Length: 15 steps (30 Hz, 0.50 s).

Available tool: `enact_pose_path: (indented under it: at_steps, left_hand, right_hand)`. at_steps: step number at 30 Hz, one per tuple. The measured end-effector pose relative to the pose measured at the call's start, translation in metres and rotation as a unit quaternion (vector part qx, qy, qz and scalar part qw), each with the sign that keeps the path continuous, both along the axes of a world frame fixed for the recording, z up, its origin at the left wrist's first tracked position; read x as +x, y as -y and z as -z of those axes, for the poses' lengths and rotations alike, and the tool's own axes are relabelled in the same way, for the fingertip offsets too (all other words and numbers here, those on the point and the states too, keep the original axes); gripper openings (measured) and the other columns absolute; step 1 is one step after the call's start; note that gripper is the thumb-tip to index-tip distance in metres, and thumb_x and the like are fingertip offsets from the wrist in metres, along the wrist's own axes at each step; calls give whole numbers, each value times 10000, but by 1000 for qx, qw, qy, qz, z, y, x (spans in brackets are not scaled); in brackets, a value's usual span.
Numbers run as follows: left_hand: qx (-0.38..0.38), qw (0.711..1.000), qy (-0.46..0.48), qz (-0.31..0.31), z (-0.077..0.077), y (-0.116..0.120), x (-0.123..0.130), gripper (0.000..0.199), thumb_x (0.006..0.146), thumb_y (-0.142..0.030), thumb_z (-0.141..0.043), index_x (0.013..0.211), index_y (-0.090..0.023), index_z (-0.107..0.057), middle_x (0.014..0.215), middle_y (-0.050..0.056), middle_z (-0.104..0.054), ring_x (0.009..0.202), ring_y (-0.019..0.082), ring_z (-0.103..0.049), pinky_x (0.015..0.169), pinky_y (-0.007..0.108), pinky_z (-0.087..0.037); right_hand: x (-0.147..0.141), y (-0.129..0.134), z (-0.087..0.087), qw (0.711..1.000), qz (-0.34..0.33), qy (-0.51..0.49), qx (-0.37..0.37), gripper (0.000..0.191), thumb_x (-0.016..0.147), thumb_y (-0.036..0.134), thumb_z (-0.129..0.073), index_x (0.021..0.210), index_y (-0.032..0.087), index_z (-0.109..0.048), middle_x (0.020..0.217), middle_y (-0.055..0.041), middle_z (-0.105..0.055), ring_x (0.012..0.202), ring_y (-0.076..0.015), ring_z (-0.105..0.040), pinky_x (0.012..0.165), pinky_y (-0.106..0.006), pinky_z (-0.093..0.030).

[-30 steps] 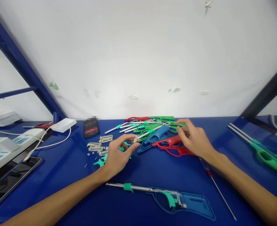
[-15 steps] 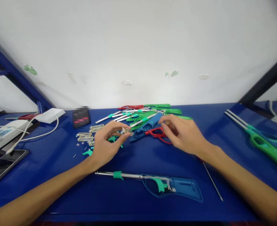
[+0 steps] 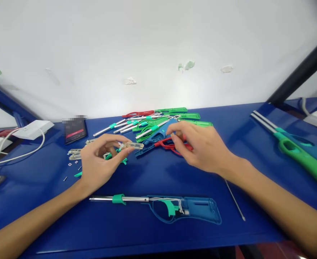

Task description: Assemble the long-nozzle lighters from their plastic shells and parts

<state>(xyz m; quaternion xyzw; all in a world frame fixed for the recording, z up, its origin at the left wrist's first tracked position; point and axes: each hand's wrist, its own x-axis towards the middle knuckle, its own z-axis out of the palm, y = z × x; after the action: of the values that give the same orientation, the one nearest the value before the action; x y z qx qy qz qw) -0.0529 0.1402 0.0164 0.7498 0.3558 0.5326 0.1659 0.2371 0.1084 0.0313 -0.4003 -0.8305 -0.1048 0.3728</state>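
My left hand point(image 3: 100, 158) pinches a clear plastic lighter fuel tank point(image 3: 132, 145) between thumb and fingertips, above the table. My right hand point(image 3: 201, 145) is closed in a loose pinch over a red lighter shell half point(image 3: 171, 144) and a blue shell half point(image 3: 154, 138); anything between its fingertips is too small to make out. In front of both hands lies an opened blue lighter half point(image 3: 203, 210), with a metal tube point(image 3: 135, 199), a green trigger point(image 3: 170, 207) and white wires in it. Behind the left hand are more clear tanks point(image 3: 74, 154) and green triggers, partly hidden.
Several metal tubes and green shell halves point(image 3: 190, 116) are heaped at the back by the wall. A screwdriver point(image 3: 235, 201) lies near my right forearm. Assembled lighters point(image 3: 295, 153) rest at right. A phone point(image 3: 76, 131), white cable point(image 3: 41, 147) and small metal bits are at left.
My left hand has turned the clear tank so that more of it shows, pointing right. My right hand stays in its pinch near the red shell. The view has shifted to the right.
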Motion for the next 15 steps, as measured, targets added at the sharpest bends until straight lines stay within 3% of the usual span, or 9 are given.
enact_pose_path:
  at_steps: [7,15]
  left_hand:
    - [2,1000,-4,24,-5,3,2,181,845,-336,-908,946,-278,-770,828,5,-810,520,157,-693,420,279,-488]
    - [6,999,-10,50,-5,8,1,193,815,-277,-929,936,-262,-780,837,13,-831,558,163,-729,433,250,-506]
  right_hand:
    - [-10,7,-9,1000,-10,14,15,198,1085,227,-498,1201,219,-658,1027,-32,-778,705,-142,-669,535,-288,-375]
    - [-25,4,-3,999,-40,23,-8,207,1089,270,-554,1248,188,-657,1085,-46,-741,749,-142,-625,519,-288,-338]
